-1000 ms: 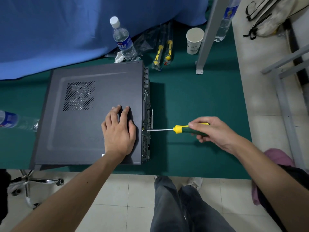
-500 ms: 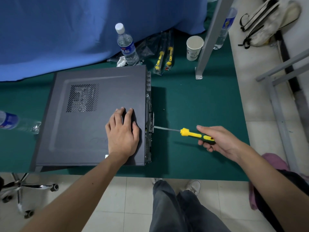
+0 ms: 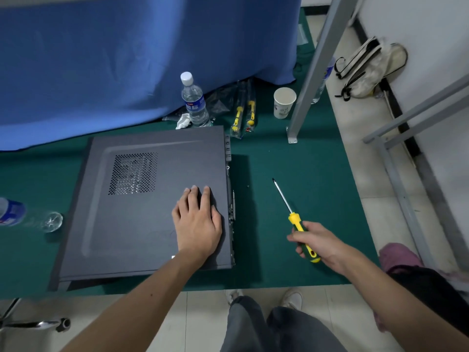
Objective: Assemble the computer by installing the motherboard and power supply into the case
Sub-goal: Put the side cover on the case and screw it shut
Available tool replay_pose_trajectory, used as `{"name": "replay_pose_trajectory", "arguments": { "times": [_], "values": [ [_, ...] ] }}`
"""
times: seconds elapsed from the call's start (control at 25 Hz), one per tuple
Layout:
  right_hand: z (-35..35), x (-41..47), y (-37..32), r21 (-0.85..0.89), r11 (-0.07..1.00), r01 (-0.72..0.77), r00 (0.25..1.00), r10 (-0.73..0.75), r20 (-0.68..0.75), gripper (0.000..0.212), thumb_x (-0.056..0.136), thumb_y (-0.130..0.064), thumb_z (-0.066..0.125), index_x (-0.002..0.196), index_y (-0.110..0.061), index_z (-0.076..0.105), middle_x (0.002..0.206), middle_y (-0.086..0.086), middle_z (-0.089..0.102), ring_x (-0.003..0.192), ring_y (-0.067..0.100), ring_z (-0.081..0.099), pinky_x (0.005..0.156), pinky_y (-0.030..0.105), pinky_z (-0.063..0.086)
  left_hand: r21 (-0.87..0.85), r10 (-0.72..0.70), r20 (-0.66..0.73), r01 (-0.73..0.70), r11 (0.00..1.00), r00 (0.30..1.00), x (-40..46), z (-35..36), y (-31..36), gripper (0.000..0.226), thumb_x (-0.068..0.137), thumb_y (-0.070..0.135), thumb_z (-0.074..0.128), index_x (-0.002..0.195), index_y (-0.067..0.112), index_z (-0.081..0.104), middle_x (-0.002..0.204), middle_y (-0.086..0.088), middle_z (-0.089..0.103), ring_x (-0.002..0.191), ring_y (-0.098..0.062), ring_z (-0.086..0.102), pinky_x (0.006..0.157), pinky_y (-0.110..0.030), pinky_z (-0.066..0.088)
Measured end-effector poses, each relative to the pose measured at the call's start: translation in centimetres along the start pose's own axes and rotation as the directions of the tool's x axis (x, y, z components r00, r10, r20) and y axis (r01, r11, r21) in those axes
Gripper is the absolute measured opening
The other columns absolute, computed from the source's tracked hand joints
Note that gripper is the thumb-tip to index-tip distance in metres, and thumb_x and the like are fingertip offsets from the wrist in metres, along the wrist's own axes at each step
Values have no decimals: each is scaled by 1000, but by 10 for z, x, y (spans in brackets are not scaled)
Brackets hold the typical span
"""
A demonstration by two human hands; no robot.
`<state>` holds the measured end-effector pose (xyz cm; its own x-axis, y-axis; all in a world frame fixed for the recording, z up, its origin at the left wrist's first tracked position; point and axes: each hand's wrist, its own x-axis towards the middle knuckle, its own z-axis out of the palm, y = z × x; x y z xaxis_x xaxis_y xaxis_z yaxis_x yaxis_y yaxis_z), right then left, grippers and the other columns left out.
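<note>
Screwdriver [image 3: 295, 219] withdrawn from matte grey case [image 3: 142, 199]; right hand [image 3: 319, 243] gripping ribbed handle.

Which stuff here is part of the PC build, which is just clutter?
In use:
computer case, flat under the left hand
screwdriver, gripped by the right hand, tip off the case

Lying about:
upright water bottle
paper cup
bagged spare screwdrivers
bottle lying at left edge
bag on floor
</note>
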<state>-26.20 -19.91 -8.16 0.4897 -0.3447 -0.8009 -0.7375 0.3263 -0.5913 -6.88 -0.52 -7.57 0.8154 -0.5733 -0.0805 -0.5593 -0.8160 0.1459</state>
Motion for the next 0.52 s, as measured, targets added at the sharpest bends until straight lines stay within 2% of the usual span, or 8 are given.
{"name": "replay_pose_trajectory", "arguments": {
  "times": [0.08,0.16,0.24,0.36,0.44,0.52],
  "values": [
    [10,5,-3,-31,999,36,996,-39,-85,22,86,-26,71,78,-15,54,60,-2,53,51,14,55,49,25,46,0,40,2,-40,999,999,8,-6,-4,52,90,38,33,131,14,55,132,-16,52,123,-36,44,97,-50,37],
    [20,15,-11,-75,994,84,985,-94,-148,24,88,-31,68,78,-13,56,59,-3,53,50,12,54,50,26,45,-38,74,-8,-74,997,997,26,-12,-13,45,90,41,37,124,17,54,121,-12,50,113,-34,45,93,-48,36],
    [33,27,-22,-99,990,105,976,-122,-183,23,88,-32,64,78,-12,58,62,0,54,53,13,54,55,30,45,-63,95,13,-94,994,995,49,-15,-24,43,96,42,41,134,22,47,129,-11,44,122,-33,39,101,-48,30],
    [50,51,-44,-155,981,116,962,-149,-228,28,87,-31,63,68,-18,46,61,3,47,57,20,47,58,34,39,-119,23,31,-20,993,999,85,-19,-30,54,100,47,38,151,30,31,157,-11,24,147,-28,13,117,-51,12],
    [56,76,-63,-188,974,123,940,-175,-292,30,86,-29,63,66,-17,45,62,5,46,58,22,45,59,33,39,-102,-6,-3,6,995,1000,100,-16,-26,58,100,51,33,154,31,26,162,-10,18,151,-26,5,119,-52,6],
    [62,102,-78,-203,972,116,922,-182,-343,27,85,-28,65,67,-15,50,62,6,49,57,23,45,58,31,39,-64,-11,-74,7,998,997,102,-10,-25,58,99,52,31,153,30,28,161,-11,22,150,-27,8,118,-54,8]
  ]
}}
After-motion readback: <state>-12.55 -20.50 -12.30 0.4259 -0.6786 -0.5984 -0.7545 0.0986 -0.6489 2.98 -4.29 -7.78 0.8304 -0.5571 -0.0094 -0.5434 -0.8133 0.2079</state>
